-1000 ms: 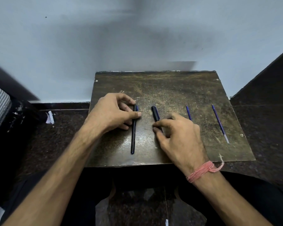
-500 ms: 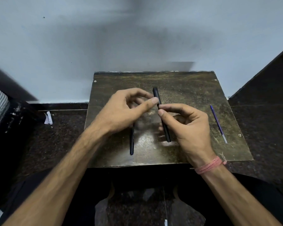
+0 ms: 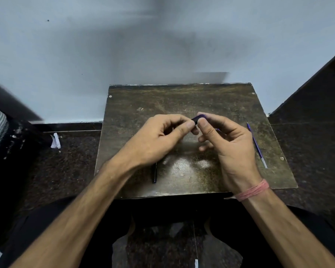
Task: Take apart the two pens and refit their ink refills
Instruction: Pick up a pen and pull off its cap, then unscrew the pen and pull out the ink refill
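Pinching a dark pen barrel [image 3: 198, 118] between them, both hands hovered over the worn board [image 3: 182, 97]. The left hand [image 3: 157, 140] had its thumb and forefinger closed narrow on the near-left end of the barrel; the right hand [image 3: 228, 144] closed thumb and forefinger on the far-right end, its other fingers curled loosely below. Only a short stretch of barrel showed between the two sets of fingertips, its long axis running from near-left up to far-right. A sliver of blue below the right thumb might have been an ink refill, though too little showed to be sure. The second pen [image 3: 154, 174] lay on the board beneath the left wrist, mostly hidden, pointing toward the person. A loose blue ink refill [image 3: 256, 145] lay just outside the right hand, nearer to it than to the left, running nearly parallel to that hand's outer edge. By my judgement, refitting called for the right hand to reach it.
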